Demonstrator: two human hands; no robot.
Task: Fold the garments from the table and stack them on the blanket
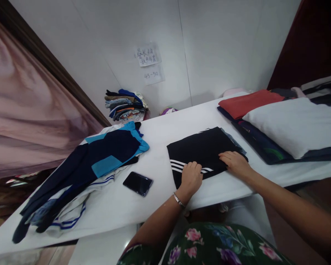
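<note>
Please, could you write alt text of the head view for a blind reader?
A person's left hand and right hand touch a folded black garment with white stripes, on a white table. To the left lie a black rectangular phone and a spread navy and light blue garment; at right, folded clothes, red and white on top.

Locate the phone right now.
Head view: the phone lies left of centre on the white table, between the blue clothes and the left hand.
</note>
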